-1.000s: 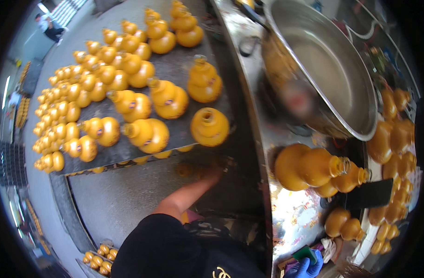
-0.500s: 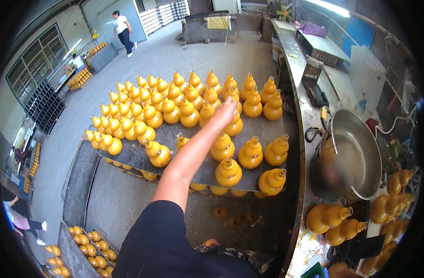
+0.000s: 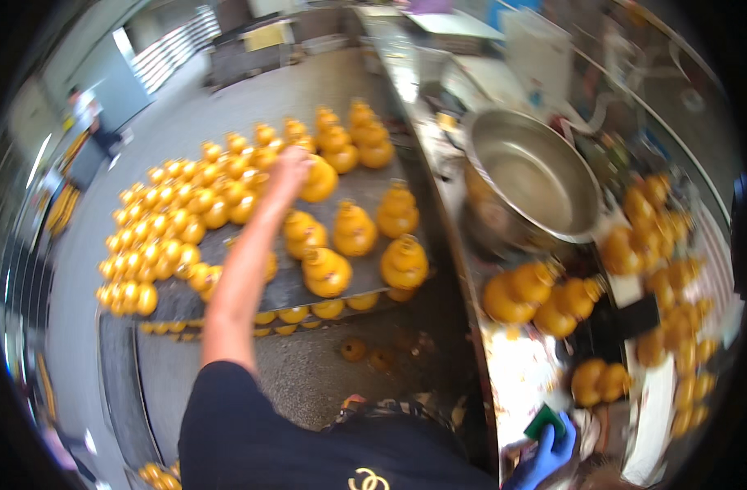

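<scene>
My bare left hand is stretched out over a dark board crowded with yellow gourd-shaped bottles. Its fingers look closed around the top of one gourd-shaped bottle, whose neck they hide; motion blurs the grip. That bottle stands upright, with others close on its left and far side. A blue-gloved hand, my right hand, shows at the lower right beside the bench. It grips a small dark-green pad. Nearer to me on the board stand several more bottles, among them an upright bottle.
On the right runs a long workbench with a large metal pot. Gourd-shaped bottles lie on their sides below the pot, and more lie at the far right. A lower layer of bottles shows beneath the board. A person walks far left.
The view has swung right, so the board sits further left. My left hand has shifted slightly left at the same bottle. My gloved right hand with the green pad has come into view.
</scene>
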`<state>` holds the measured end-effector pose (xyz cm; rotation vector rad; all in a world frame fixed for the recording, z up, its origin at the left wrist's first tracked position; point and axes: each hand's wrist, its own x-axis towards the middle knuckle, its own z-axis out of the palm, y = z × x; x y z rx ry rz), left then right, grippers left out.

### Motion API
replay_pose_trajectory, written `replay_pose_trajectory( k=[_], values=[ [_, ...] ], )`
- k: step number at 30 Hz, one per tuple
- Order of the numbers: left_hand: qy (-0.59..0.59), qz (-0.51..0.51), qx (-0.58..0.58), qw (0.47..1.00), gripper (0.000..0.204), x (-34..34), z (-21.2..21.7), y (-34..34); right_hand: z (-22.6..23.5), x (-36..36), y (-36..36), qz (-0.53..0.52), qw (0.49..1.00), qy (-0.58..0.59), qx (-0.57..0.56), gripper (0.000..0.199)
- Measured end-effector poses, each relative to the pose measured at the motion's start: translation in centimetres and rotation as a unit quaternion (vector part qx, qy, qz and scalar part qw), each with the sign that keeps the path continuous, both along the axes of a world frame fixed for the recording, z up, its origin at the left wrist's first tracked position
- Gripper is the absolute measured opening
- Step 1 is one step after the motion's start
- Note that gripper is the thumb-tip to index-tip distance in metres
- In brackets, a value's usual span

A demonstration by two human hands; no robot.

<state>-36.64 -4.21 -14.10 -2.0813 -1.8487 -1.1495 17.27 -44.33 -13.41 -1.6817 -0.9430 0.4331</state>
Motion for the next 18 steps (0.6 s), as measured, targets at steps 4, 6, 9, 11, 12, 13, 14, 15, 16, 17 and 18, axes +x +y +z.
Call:
replay_pose_trajectory(
  k=[4, 6, 9, 11, 12, 13, 14, 15, 16, 17, 18],
  values=[
    [-0.036, -0.070, 0.129, 0.988, 0.009, 5.2, 11.3, -6.6, 1.5, -1.3, 0.5, -0.008, 0.998, 0.053, 0.034, 0.021],
    [-0.066, -0.119, 0.181, 0.974, 0.011, 7.9, 14.5, -7.9, 1.1, -1.3, -0.5, -0.001, 0.992, 0.104, 0.072, 0.024],
    [-0.095, -0.229, 0.236, 0.939, 0.013, 14.1, 17.7, -7.3, 1.2, -1.4, -2.0, 0.007, 0.987, 0.109, 0.118, 0.025],
    [-0.026, -0.290, 0.282, 0.914, 0.012, 19.5, 19.3, -5.4, 1.6, -1.2, -3.4, -0.016, 0.986, 0.100, 0.131, 0.025],
    [-0.016, -0.319, 0.267, 0.909, 0.012, 22.1, 19.6, -4.4, 1.6, -0.9, -4.3, -0.027, 0.985, 0.098, 0.138, 0.026],
    [-0.001, -0.341, 0.252, 0.906, 0.012, 23.9, 19.8, -3.5, 1.5, -0.7, -5.1, -0.029, 0.984, 0.100, 0.146, 0.026],
    [0.021, -0.374, 0.238, 0.896, 0.012, 26.0, 19.2, -2.0, 0.8, -0.1, -6.6, -0.043, 0.983, 0.094, 0.149, 0.031],
    [0.049, -0.402, 0.224, 0.887, 0.012, 27.7, 18.8, -0.8, 0.4, 0.4, -8.0, -0.067, 0.984, 0.080, 0.145, 0.029],
    [0.090, -0.399, 0.207, 0.889, 0.012, 29.4, 17.9, 0.2, 0.2, 0.7, -9.4, -0.092, 0.984, 0.064, 0.142, 0.028],
    [0.134, -0.397, 0.188, 0.888, 0.013, 30.9, 17.2, 0.9, -0.2, 0.9, -10.6, -0.118, 0.982, 0.051, 0.137, 0.026],
    [0.173, -0.395, 0.166, 0.887, 0.013, 32.0, 16.8, 1.2, -0.4, 1.1, -11.6, -0.142, 0.980, 0.038, 0.133, 0.025]
  ],
)
